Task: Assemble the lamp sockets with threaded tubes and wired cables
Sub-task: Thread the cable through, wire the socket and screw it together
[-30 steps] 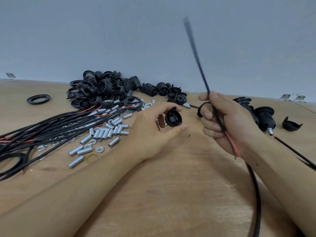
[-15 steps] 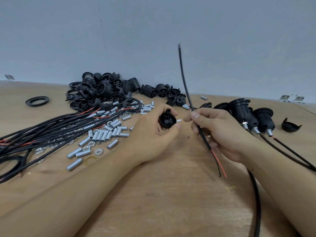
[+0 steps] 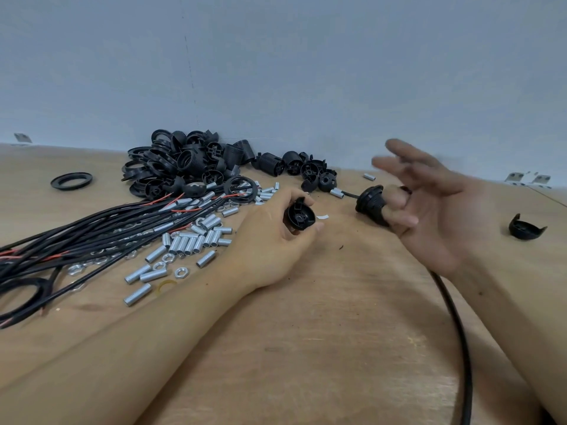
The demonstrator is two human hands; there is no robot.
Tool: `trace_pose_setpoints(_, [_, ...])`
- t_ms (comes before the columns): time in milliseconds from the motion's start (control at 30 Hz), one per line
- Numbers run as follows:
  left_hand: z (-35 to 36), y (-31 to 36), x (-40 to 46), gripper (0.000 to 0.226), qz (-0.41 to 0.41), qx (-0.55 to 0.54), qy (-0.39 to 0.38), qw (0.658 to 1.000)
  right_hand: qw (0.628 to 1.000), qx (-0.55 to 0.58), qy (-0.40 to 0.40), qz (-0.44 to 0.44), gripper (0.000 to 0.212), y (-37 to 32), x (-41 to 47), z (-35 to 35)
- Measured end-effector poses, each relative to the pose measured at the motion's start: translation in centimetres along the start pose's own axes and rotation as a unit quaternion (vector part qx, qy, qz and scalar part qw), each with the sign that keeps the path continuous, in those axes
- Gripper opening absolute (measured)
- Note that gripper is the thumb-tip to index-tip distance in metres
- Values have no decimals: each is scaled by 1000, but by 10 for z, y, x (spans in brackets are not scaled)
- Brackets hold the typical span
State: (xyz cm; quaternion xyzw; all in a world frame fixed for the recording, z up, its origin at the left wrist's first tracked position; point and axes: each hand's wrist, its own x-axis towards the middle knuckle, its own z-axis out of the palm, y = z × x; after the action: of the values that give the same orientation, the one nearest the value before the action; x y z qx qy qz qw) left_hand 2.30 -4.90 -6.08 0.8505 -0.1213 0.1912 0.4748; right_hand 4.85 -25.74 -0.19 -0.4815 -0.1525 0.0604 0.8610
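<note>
Holding a round black plastic socket cap (image 3: 300,216) tight in my left hand (image 3: 276,237), my right hand (image 3: 429,216) blurry, fingers spread, above the wooden table (image 3: 322,332).

2 hands (image 3: 276,237), 1 loose ring (image 3: 71,180) at 9 o'clock, 1 lone cap (image 3: 525,230) at 3 o'clock; tubes (image 3: 190,240) too many to count.

A small assembly workshop: a bare plywood desk (image 3: 306,348) against a plain grey wall (image 3: 276,72) carries bulk parts, namely a heap of black plastic lamp-socket shells (image 3: 187,164), scattered silver threaded metal tubes (image 3: 187,243) and bundled black cables (image 3: 76,237).
</note>
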Motion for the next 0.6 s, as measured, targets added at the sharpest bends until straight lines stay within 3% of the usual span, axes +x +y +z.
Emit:
trace_pose_setpoints(133, [0, 1, 1, 32, -15, 2, -4, 1000, 989, -78, 40, -121, 4, -6, -2, 4])
trace_pose_setpoints(267, [-1, 0, 2, 35, -21, 23, -23, 999, 952, -163, 82, -247, 26, -2, -7, 14])
trace_pose_setpoints(600, [0, -2, 4, 36, -53, 31, -10, 998, 947, -142, 108, -266, 41, -1, -18, 21])
